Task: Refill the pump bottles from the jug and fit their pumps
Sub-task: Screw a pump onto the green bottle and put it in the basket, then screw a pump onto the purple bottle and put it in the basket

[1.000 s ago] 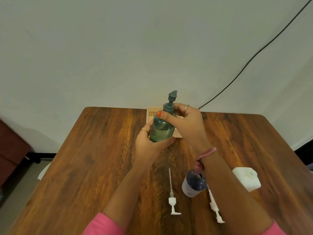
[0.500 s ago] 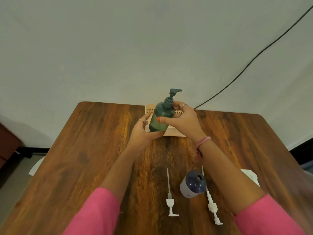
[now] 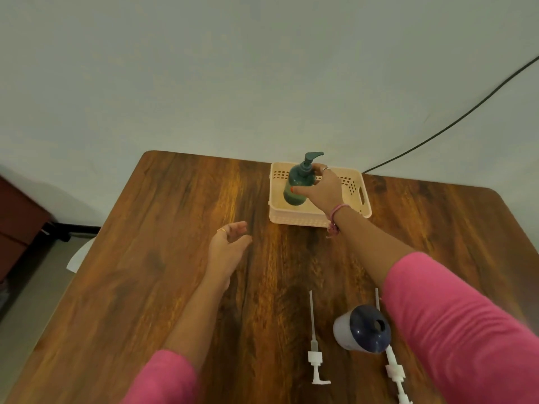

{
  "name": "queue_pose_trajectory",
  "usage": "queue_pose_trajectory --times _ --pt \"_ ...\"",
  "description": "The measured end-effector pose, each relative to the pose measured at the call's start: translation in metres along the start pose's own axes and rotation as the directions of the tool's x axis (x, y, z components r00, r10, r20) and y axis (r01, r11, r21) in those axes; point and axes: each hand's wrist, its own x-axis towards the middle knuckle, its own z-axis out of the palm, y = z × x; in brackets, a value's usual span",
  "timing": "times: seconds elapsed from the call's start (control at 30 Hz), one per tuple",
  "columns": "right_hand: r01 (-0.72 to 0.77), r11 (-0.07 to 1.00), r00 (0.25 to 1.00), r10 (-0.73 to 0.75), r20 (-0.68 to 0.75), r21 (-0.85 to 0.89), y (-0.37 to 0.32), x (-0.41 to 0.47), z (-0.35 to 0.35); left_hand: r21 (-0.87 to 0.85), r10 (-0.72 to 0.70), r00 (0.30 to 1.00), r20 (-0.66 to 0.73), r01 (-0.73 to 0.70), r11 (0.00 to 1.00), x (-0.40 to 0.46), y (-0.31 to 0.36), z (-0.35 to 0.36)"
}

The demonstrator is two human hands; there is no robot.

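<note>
Green pump bottle [image 3: 298, 185] stood upright in the left half of the beige basket [image 3: 361, 212], upper centre of the frame, its matching green pump already fitted on top, spout pointing to frame right. Right hand [image 3: 320, 188] was wrapped round the bottle's shoulder & neck, thumb across the front, fingers behind. Whether the base was fully down on the basket floor I couldn't tell, the basket wall hid it. Left hand [image 3: 227, 246] hung over the bare desk [image 3: 163, 258] left of centre, fingers loosely curled, gripping nothing, well apart from the basket.

Step in hand, as I judged it: setting the finished bottle down in the basket. To do it well: keep it vertical, lower till the base sits flat, then let go straight up & back so the sleeve or wrist band doesn't catch the spout and tip it. Leave room on the basket's right side for the next bottle.

Count: 2 bottles in view, the green one w/ pump on, plus a white bottle w/ dark top [image 3: 361, 330], lower right of frame, neck open, no pump. 2 loose white pumps lay on the desk near the bottom edge: one [image 3: 314, 354] just left of the white bottle, the other [image 3: 395, 371] partly under it and the right sleeve. 1 basket. Jug not visible in this shot. Black cable [image 3: 455, 121] ran across the wall at upper right
</note>
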Motion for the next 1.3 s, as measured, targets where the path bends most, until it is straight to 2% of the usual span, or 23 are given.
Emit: queue_pose_trajectory --times 0.3,0.5,0.63,0.73,0.9,1.13,1.23,1.3 --pt "-0.1 0.987 0.994 0.106 0.038 -0.129 0.027 0.038 0.035 -0.027 -0.067 0.998 0.01 0.067 0.997 0.018 -0.018 0.004" --pt "-0.13 0.983 0.989 0.138 0.054 -0.128 0.033 0.045 0.034 -0.049 -0.066 0.997 -0.026 0.065 0.997 0.024 -0.025 0.008" --pt "-0.12 0.965 0.973 0.161 0.164 -0.232 0.026 0.043 0.025 -0.036 -0.061 0.998 -0.01 0.061 0.997 0.021 -0.024 0.014" --pt "-0.08 0.925 0.97 0.158 0.183 -0.371 0.011 0.032 0.012 -0.02 -0.032 0.999 0.001 0.032 0.999 0.015 -0.022 0.017" --pt "0.09 0.887 0.966 0.032 0.255 -0.454 -0.021 -0.018 -0.031 0.015 0.014 1.0 0.025 -0.015 1.0 -0.001 -0.018 0.02" --pt "0.154 0.943 0.954 -0.064 0.292 -0.296 -0.045 -0.15 -0.088 0.059 0.096 0.995 0.04 -0.098 0.993 -0.043 -0.022 0.027" --pt "0.203 0.943 0.941 -0.113 0.319 -0.265 -0.032 -0.204 -0.091 0.089 0.121 0.991 0.062 -0.126 0.988 -0.062 -0.027 0.033" --pt "0.2 0.937 0.933 -0.092 0.348 -0.288 -0.012 -0.234 -0.086 0.104 0.125 0.989 0.08 -0.133 0.986 -0.074 -0.03 0.039"
